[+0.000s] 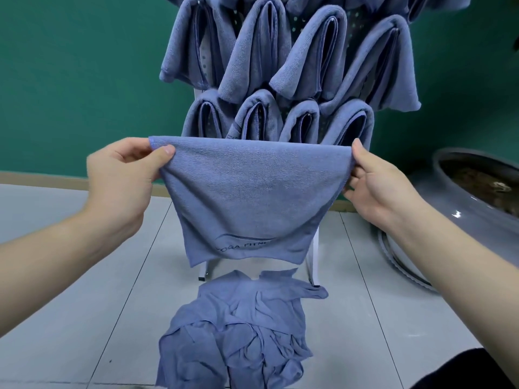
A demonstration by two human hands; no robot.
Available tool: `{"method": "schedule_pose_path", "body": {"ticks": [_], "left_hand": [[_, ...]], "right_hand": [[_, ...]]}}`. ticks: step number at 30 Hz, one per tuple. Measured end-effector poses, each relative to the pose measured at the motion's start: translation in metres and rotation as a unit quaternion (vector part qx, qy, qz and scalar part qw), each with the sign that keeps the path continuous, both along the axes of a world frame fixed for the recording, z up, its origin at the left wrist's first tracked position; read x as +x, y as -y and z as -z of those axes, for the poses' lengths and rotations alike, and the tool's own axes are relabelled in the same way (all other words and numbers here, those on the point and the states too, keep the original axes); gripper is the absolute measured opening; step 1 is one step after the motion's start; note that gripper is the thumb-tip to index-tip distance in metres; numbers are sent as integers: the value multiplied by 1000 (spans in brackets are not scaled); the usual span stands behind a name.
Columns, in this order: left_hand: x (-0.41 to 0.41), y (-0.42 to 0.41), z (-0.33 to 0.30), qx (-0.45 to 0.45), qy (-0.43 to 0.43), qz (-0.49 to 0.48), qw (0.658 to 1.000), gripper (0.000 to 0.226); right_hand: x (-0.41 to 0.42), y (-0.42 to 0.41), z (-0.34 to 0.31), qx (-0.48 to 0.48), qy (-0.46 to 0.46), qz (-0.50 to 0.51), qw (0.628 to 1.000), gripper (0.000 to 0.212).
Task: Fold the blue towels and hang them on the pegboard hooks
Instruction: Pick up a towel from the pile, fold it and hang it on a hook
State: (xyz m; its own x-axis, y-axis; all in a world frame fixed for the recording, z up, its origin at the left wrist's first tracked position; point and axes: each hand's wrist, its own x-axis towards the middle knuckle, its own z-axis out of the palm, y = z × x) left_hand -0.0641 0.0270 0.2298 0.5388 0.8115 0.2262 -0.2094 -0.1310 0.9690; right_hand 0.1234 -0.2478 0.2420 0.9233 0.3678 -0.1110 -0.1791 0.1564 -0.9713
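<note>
A blue towel (247, 197) with dark lettering near its lower edge hangs doubled over in the air in front of me. My left hand (123, 175) pinches its upper left corner between thumb and fingers. My right hand (376, 189) pinches the upper right corner. Behind it stands a white pegboard (352, 22), almost hidden by several folded blue towels (314, 57) hanging from its hooks in rows. A crumpled pile of blue towels (238, 327) lies on the floor below the held towel.
The pegboard's white stand legs (314, 259) reach the grey tiled floor (70, 318) just behind the pile. A large grey glazed pot (463, 209) sits at the right. A green wall (70, 80) is behind. Something dark (463, 372) fills the bottom right corner.
</note>
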Motion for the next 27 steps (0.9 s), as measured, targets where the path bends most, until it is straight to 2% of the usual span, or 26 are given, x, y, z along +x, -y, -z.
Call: {"method": "schedule_pose_path", "body": {"ticks": [4, 5, 7, 8, 10, 11, 13, 16, 19, 24, 27], "left_hand": [[6, -5, 5, -43, -1, -19, 999, 35], [7, -8, 6, -61, -19, -7, 998, 34], [10, -16, 11, -72, -101, 58, 991, 18], [10, -21, 16, -72, -152, 98, 981, 9], [10, -32, 30, -75, -243, 144, 956, 16], [9, -35, 37, -81, -273, 149, 947, 18], [7, -36, 48, -88, -309, 150, 935, 24], [10, -28, 57, -79, -317, 119, 938, 33], [16, -9, 49, -66, -280, 96, 953, 36], [17, 27, 24, 22, -237, 85, 967, 32], [12, 49, 15, 34, -222, 110, 968, 27]], "right_hand": [[-2, 3, 3, -31, 65, -37, 997, 11], [0, 3, 5, -44, 77, -38, 995, 10], [6, 3, 13, -82, 87, -10, 993, 6], [10, 3, 18, -106, 80, 8, 991, 10], [15, 2, 32, -134, 32, 24, 990, 30], [16, 0, 40, -141, -3, 22, 990, 39], [14, -5, 52, -161, -69, 9, 984, 43], [3, -17, 57, -181, -118, -17, 976, 35], [-16, -32, 53, -176, -98, -40, 979, 5], [-59, -53, 44, -159, -8, -38, 986, 13], [-81, -62, 38, -132, 34, -42, 990, 9]]}}
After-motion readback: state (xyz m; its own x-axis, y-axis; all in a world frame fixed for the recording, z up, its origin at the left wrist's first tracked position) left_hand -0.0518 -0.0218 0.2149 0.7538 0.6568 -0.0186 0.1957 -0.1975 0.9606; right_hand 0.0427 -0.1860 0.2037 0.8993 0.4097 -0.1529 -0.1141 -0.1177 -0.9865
